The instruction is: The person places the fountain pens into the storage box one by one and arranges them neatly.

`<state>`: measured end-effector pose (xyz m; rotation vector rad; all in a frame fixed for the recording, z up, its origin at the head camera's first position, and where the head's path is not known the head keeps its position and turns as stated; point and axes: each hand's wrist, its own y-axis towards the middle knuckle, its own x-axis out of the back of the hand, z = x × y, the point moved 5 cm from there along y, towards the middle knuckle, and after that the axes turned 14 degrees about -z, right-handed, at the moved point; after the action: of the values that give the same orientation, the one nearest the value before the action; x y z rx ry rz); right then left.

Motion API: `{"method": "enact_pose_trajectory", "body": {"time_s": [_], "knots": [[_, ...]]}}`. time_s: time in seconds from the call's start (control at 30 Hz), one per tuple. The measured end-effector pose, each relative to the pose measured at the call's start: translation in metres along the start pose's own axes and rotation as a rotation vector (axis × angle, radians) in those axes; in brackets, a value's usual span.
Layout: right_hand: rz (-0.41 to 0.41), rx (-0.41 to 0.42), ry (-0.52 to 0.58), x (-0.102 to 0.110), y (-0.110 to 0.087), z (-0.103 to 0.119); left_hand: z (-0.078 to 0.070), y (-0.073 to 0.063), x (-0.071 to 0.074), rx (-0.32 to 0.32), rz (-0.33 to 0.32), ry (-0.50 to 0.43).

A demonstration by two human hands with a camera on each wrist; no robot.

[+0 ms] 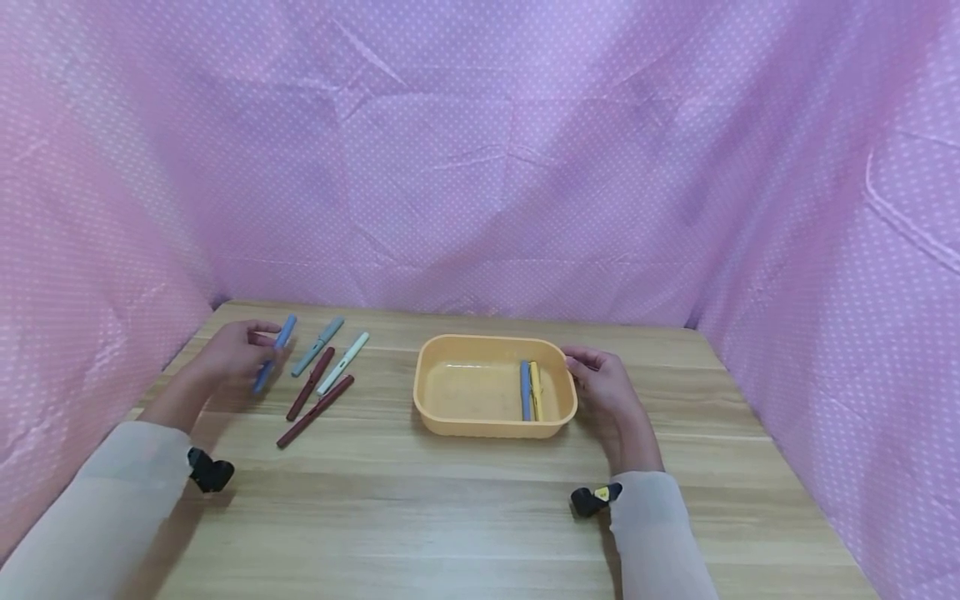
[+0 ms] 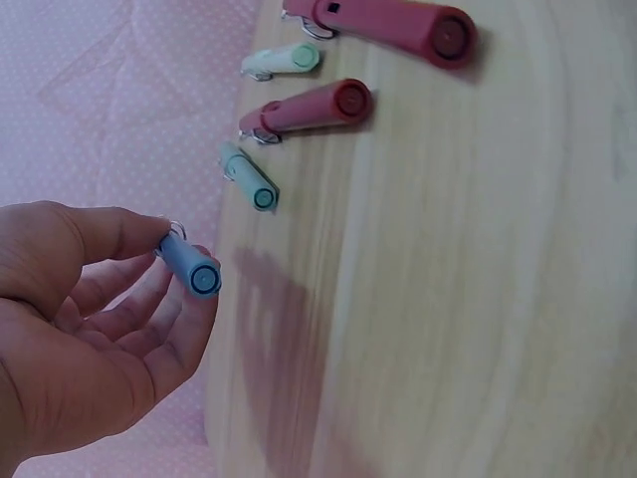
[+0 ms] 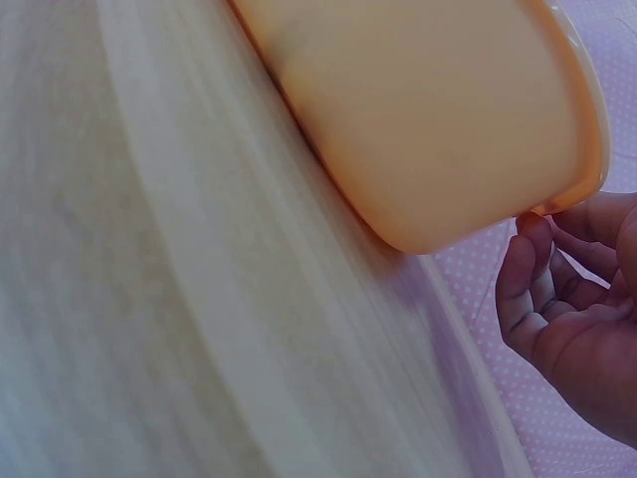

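Observation:
At the table's left, my left hand (image 1: 236,348) pinches a blue pen (image 1: 284,332) between thumb and fingers. In the left wrist view the blue pen (image 2: 191,265) hangs above the tabletop, its round end towards the camera. Close by lie a grey-green pen (image 1: 318,346), a pale green pen (image 1: 343,364) and two dark red pens, one nearer the back (image 1: 311,384) and one in front (image 1: 316,411). My right hand (image 1: 609,387) pinches the right rim of a yellow plastic tub (image 1: 495,428). Inside its right part, a blue pen (image 1: 526,390) lies beside a yellow pen (image 1: 536,390).
The wooden table (image 1: 420,508) ends at a pink dotted curtain (image 1: 465,167), which surrounds it at the back and sides. Small black cameras, left (image 1: 211,472) and right (image 1: 594,500), are worn at the wrists over pale sleeves.

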<state>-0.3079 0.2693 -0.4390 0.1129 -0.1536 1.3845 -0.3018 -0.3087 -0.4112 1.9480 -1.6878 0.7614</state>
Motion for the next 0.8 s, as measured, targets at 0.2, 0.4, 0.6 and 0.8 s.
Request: {"method": "enact_pose_trajectory", "body": {"time_s": [0.2,0.4,0.6,0.8], "knots": [[0.002,0.018,-0.035,0.000,0.000,0.002,-0.008,0.000,0.001,0.001,0.005,-0.043],[-0.002,-0.009,-0.011,0.000,0.001,0.000,-0.019,0.001,-0.002,0.026,0.015,-0.131],[-0.010,-0.013,-0.005,0.000,0.001,0.000,-0.030,0.004,-0.007,0.047,0.019,-0.223],[-0.005,-0.017,0.003,0.000,0.001,0.000,-0.041,0.007,-0.010,0.024,0.031,-0.261]]}}
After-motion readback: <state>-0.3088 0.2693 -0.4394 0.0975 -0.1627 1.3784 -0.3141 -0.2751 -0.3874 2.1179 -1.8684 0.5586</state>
